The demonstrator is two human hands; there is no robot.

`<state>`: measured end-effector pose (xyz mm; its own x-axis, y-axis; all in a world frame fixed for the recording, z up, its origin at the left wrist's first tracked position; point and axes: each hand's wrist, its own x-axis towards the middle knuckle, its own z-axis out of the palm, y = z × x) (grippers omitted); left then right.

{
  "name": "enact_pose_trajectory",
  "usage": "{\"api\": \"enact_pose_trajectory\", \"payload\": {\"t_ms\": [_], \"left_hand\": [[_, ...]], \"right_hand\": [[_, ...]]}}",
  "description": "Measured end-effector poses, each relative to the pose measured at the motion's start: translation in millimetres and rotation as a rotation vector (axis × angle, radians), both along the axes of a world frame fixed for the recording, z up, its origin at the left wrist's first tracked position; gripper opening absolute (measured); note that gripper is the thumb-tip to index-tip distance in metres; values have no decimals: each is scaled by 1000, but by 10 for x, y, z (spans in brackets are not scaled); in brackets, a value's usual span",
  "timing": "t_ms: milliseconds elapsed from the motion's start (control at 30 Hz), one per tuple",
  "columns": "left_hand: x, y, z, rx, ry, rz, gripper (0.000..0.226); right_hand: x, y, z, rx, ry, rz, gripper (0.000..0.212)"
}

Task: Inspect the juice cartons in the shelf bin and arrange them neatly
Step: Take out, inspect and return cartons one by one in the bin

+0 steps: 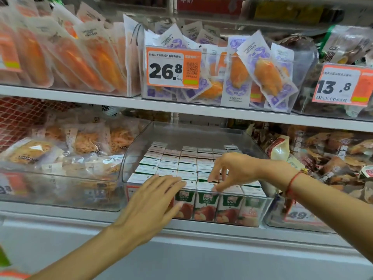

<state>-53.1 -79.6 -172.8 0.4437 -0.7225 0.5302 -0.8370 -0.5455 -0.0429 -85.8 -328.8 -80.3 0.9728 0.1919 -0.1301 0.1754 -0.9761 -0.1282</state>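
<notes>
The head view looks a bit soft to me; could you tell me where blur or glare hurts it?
Head view: the left hand is motion-smeared, the right hand sharper; glare veils the clear bin wall; carton print is unreadable; shelf edges bow from the wide lens.

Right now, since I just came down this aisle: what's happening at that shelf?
A person is tidying juice cartons packed upright in a clear shelf bin. The left hand lies flat, fingers straight, over the front row. The right hand reaches in from the right, fingers curled down onto the carton tops.
</notes>
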Motion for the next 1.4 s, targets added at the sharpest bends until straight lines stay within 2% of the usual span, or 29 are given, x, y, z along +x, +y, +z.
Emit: {"api": "enact_pose_trajectory", "payload": {"t_ms": [133, 200, 300, 467, 600, 733, 867, 933, 1033, 1100, 1167, 1233, 1400], "left_hand": [[-12, -3, -98, -11, -57, 21, 53], [5, 0, -99, 1, -77, 19, 55], [1, 10, -98, 23, -57, 38, 56], [-3, -8, -101, 54, 79, 25, 60], [25, -12, -121, 27, 56, 17, 58], [18, -20, -113, -18, 146, -3, 51], [45, -28, -64, -66, 220, -13, 43], [43, -30, 25, -99, 303, -21, 38], [-63, -25, 210, -304, 546, 6, 30], [-225, 10, 357, -519, 758, 4, 26], [-401, 75, 455, -684, 1016, -87, 30], [-561, 156, 482, -701, 1198, -195, 30], [-665, 281, 327, -685, 1253, -187, 19]], "right_hand": [[206, 78, 97, -207, 52, 83, 39], [229, 102, 106, -242, 59, 101, 39], [189, 120, 113, -201, 65, 88, 36], [124, 145, 95, -115, -2, 40, 31], [20, 93, 134, 14, -156, -45, 30], [-187, 80, 189, 276, -291, -84, 21], [-422, 262, 203, 593, -626, -133, 17], [-543, 435, 179, 710, -812, -206, 14], [-708, 731, 93, 858, -896, -260, 6], [-787, 905, 7, 939, -838, -281, 7], [-846, 1039, -111, 1026, -739, -297, 24], [-878, 1130, -245, 1128, -642, -335, 32], [-844, 1198, -484, 1295, -462, -453, 39]]}}
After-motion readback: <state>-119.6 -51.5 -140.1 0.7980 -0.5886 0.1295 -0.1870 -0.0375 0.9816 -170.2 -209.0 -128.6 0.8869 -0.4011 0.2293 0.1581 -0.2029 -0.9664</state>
